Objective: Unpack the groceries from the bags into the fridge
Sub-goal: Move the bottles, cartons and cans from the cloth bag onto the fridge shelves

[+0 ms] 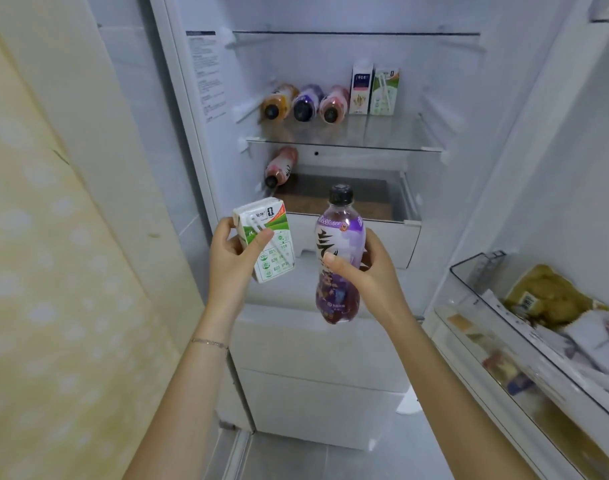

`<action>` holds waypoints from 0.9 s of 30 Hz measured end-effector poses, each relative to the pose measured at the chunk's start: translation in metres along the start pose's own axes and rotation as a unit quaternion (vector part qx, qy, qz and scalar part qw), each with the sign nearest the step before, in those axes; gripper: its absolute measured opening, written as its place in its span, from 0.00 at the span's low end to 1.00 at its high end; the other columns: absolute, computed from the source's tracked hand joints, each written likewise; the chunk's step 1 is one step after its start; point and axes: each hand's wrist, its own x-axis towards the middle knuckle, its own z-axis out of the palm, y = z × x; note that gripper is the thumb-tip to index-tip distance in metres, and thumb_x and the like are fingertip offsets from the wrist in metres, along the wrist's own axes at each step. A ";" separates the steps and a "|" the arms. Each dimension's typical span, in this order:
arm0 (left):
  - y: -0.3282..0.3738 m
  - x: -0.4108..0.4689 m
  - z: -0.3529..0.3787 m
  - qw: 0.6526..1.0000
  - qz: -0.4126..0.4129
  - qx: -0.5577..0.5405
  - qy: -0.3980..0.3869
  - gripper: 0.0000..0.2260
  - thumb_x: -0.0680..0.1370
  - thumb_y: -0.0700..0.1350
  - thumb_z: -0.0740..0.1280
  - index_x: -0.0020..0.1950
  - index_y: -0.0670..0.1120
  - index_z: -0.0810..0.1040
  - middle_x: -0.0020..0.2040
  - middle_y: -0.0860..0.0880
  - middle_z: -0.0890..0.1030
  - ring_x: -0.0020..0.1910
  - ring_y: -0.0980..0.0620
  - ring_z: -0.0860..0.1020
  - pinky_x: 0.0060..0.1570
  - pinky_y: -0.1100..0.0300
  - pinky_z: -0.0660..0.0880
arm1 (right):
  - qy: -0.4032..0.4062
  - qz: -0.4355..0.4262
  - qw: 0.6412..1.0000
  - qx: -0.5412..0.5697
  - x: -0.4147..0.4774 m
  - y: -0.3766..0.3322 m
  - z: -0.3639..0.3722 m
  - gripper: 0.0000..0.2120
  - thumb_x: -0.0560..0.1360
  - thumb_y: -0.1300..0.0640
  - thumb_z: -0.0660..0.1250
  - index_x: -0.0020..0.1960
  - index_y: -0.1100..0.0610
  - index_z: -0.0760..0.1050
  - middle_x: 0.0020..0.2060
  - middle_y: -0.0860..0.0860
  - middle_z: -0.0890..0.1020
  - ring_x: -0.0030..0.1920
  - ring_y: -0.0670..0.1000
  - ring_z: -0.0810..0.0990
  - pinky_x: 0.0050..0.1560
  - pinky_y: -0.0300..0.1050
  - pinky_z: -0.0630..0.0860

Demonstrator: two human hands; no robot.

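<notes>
My left hand [232, 258] grips a green-and-white drink carton [266, 239] with a straw on its side. My right hand [365, 271] holds a purple bottle [337, 254] with a black cap, upright. Both are in front of the open fridge, below the glass shelf [348, 145]. On that shelf lie three bottles [304, 102] on their sides, and two cartons [374, 90] stand to their right. One pink bottle [281, 166] lies on the level below, at the left.
The open fridge door at the right has a clear door bin [503, 306] with packets in it. White drawers [316, 375] fill the fridge's lower part. A yellow patterned wall [53, 271] stands at the left. The top shelf [355, 33] is bare.
</notes>
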 end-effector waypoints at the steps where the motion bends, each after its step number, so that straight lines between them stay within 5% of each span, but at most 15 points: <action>1: -0.002 0.012 0.001 1.000 0.001 0.002 -0.008 0.09 0.76 0.40 0.70 0.49 0.49 0.72 0.48 0.55 0.85 0.50 0.52 0.84 0.41 0.55 0.81 | 0.007 -0.002 1.000 0.002 0.010 0.001 0.003 0.31 0.64 0.41 0.72 0.64 0.46 0.68 0.56 0.43 0.78 0.53 0.45 0.78 0.46 0.34 0.74; 12: -0.030 0.139 -0.010 0.998 0.020 0.004 -0.068 0.11 0.75 0.40 0.71 0.52 0.45 0.71 0.54 0.48 0.82 0.51 0.53 0.83 0.41 0.58 0.81 | 0.093 -0.013 0.996 0.004 0.109 0.009 0.056 0.26 0.68 0.50 0.75 0.62 0.43 0.67 0.54 0.41 0.77 0.53 0.42 0.77 0.43 0.31 0.75; 20: -0.039 0.170 0.003 0.988 0.064 0.043 -0.137 0.13 0.72 0.39 0.74 0.50 0.48 0.73 0.46 0.60 0.82 0.46 0.59 0.83 0.40 0.62 0.80 | 0.111 -0.038 0.993 -0.008 0.146 0.009 0.065 0.31 0.67 0.51 0.77 0.66 0.51 0.70 0.57 0.46 0.80 0.56 0.46 0.79 0.53 0.40 0.79; 27: -0.049 0.178 0.019 0.987 0.043 0.015 -0.156 0.14 0.73 0.39 0.74 0.51 0.50 0.72 0.52 0.50 0.83 0.50 0.53 0.83 0.44 0.57 0.82 | 0.138 -0.063 0.988 -0.005 0.171 0.006 0.044 0.29 0.65 0.56 0.79 0.64 0.52 0.73 0.54 0.47 0.82 0.54 0.47 0.81 0.52 0.44 0.81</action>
